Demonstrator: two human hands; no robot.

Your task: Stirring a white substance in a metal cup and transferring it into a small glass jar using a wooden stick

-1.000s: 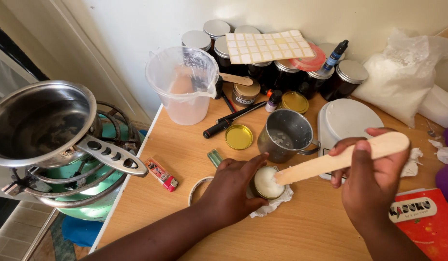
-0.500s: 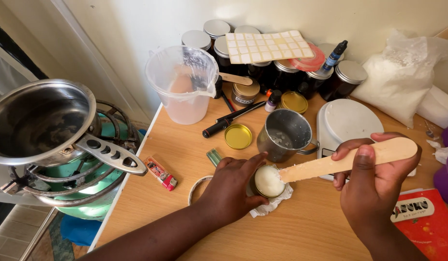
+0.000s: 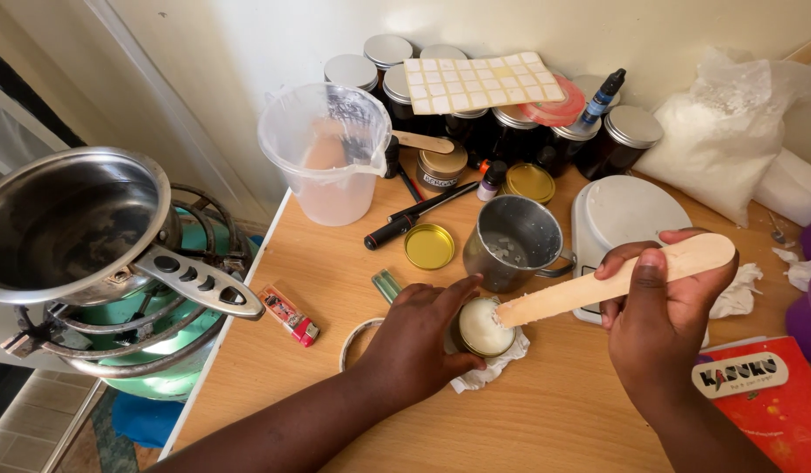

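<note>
My left hand (image 3: 416, 343) grips a small round tin (image 3: 482, 326) filled with pale cream, which rests on a white tissue (image 3: 489, 370) on the wooden table (image 3: 546, 420). My right hand (image 3: 664, 317) holds a flat wooden stick (image 3: 598, 282) by its wide end. The stick's narrow tip touches the cream at the tin's right edge. A metal mug (image 3: 514, 243) stands just behind the tin.
A steel pot (image 3: 68, 223) sits on a green gas burner (image 3: 134, 350) at left. A plastic measuring jug (image 3: 322, 149), dark jars with silver lids (image 3: 511, 131), a white scale (image 3: 629, 210), gold lids (image 3: 429, 246), a black pen (image 3: 419, 215), a red lighter (image 3: 290, 315), a white bag (image 3: 729, 131) and a red box (image 3: 769, 403) crowd the table.
The stick has tilted lower and its tip has slid slightly to the right across the cream. My left hand stays on the tin.
</note>
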